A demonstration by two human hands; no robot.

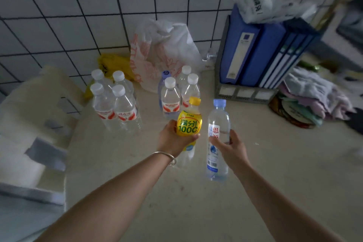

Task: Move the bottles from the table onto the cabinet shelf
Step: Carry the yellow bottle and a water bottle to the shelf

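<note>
My left hand [172, 139] grips a yellow-labelled bottle [189, 122] with a yellow cap, held above the beige table [275, 173]. My right hand [228, 145] grips a clear water bottle [218, 122] with a pale blue cap and a white and blue label. Behind them several clear bottles with white caps and red labels stand on the table: one cluster at the left [115, 104], another in the middle [172, 96] with a blue-capped bottle [164, 78] among them. No cabinet shelf is visible.
A white plastic bag [165, 51] and a yellow bag [115, 65] lie against the tiled wall. Blue binders in a grey rack [263, 53] stand at the back right, with folded cloths [312, 96] beside them. A white foam box [33, 124] sits at the left.
</note>
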